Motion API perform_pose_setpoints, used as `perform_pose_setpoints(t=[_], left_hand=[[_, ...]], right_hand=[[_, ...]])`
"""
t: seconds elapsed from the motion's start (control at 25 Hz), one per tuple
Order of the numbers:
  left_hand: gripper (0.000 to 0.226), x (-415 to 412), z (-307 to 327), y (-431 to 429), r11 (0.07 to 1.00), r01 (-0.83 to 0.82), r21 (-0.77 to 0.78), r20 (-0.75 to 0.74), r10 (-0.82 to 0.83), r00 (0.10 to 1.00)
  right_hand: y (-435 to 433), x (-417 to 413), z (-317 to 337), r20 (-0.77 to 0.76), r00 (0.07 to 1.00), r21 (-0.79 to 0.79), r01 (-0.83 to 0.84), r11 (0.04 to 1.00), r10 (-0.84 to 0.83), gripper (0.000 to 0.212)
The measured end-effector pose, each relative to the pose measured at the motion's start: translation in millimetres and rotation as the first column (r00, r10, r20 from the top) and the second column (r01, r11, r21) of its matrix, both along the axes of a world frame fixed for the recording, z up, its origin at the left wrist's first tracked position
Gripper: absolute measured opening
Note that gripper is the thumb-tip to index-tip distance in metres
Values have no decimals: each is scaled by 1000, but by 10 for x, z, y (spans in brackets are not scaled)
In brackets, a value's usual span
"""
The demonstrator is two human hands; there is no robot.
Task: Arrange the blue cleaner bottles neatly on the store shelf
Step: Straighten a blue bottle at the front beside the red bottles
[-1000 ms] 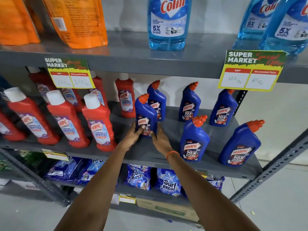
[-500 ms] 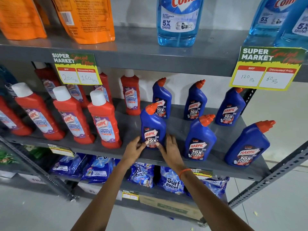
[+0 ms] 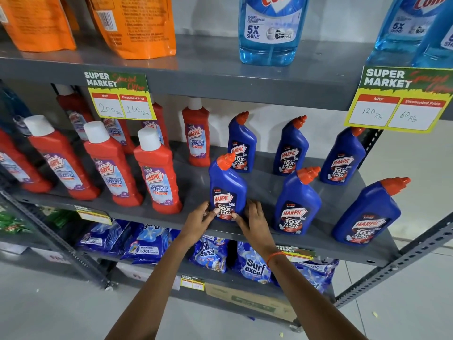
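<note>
Several blue Harpic cleaner bottles with orange caps stand on the grey middle shelf (image 3: 191, 192). The front-left blue bottle (image 3: 226, 185) stands upright near the shelf's front edge, label facing me. My left hand (image 3: 199, 223) touches its lower left side and my right hand (image 3: 255, 220) its lower right side, fingertips on the label. To its right stand a second front bottle (image 3: 295, 202) and a third one (image 3: 367, 212), which leans right. Three more blue bottles stand in the back row (image 3: 241, 142).
Red Harpic bathroom cleaner bottles (image 3: 157, 173) fill the left half of the same shelf. Orange pouches (image 3: 134, 23) and light blue Colin bottles (image 3: 270, 28) sit on the upper shelf. Detergent packs (image 3: 255, 265) lie below. Yellow price tags (image 3: 121, 98) hang from the shelf edge.
Both hands have drawn the front-left blue bottle forward from beside the back row to the shelf's front edge. The camera has moved closer.
</note>
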State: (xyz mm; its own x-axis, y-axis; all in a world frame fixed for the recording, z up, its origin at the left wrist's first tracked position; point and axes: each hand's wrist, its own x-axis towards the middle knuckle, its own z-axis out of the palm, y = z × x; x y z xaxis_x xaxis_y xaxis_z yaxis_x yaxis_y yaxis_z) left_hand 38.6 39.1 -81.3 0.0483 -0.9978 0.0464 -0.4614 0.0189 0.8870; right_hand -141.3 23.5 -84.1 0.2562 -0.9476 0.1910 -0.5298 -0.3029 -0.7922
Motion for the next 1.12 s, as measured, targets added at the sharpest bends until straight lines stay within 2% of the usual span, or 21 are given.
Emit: perform_pose_setpoints(t=[0.56,0.88,1.0,1.08,1.12], left_hand=[[37,39,14,23,998,59,-2,-2,-59,998],[40,5,128,63,998,33,59,50,-36,998],[46,-44,246,123,986,18,163,40,-25,999],[49,-113,380,186,967,81,243,80,-104,991],[49,-160,452,202,949,128,288,150,-177,973]], right_hand=[[42,22,-28,-42,999,-29,9,1000,-11,45],[41,9,79,-106,994,29,-17,999,20,49],[13,9,181,-183,982,79,-31,996,45,55],[-24,17,241,-309,949,117,-31,993,66,65],[-54,15,260,-391,916,143,-31,989,86,70]])
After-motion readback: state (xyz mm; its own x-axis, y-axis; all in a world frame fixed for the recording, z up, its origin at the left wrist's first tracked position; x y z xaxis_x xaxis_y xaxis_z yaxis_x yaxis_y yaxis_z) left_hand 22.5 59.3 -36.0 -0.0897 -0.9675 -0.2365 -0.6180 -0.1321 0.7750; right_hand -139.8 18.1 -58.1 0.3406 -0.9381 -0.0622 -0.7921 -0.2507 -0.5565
